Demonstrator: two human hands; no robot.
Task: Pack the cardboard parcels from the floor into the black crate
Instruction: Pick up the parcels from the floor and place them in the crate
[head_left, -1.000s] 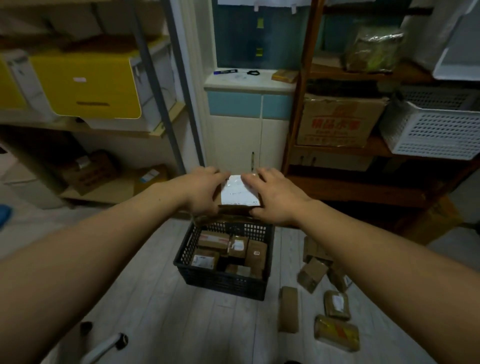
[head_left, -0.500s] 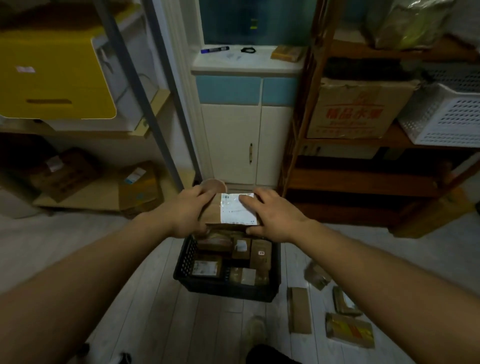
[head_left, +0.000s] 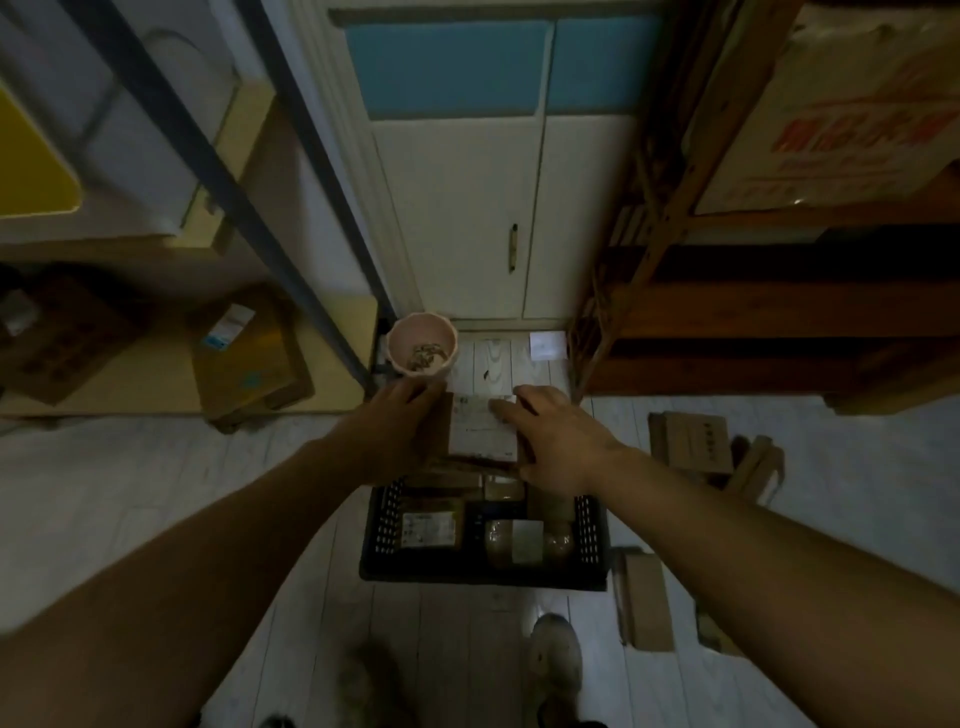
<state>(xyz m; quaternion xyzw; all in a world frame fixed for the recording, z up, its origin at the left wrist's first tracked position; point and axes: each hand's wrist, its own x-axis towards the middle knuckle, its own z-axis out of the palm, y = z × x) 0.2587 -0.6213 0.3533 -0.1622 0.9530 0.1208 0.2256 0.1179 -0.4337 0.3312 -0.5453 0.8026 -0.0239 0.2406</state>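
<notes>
forearms reach forward from the bottom corners and meet above the 12 o'clock end of the black crate (head_left: 483, 578), both hands clamped on one cardboard parcel (head_left: 480, 431) between them. the left hand (head_left: 397, 423) grips the parcel's 9 o'clock edge, knuckles up, fingers curled over its far corner. the right hand (head_left: 561, 441) holds the 3 o'clock edge, fingers laid across the top of the white label, thumb tucked at the near corner. the parcel is level, label face up, over the crate's far rim. its long axis seems to run 9 to 3 between the palms, though the hands hide both ends. it is plain brown card with a matte paper label. the crate is a rectangular black plastic tub with lattice walls, standing on the pale plank floor (head_left: 156, 467). inside lie packed parcels (head_left: 431, 527), brown with white labels, one at the near right wrapped in shiny tape. at 3 o'clock of the crate, just beside its wall, lies a long flat box (head_left: 647, 605), and at 2 o'clock, well apart, sit loose cartons (head_left: 696, 441). a round pink pot (head_left: 422, 351) stands at 11 o'clock. a pale shoe (head_left: 553, 654) shows at 6 o'clock.
</notes>
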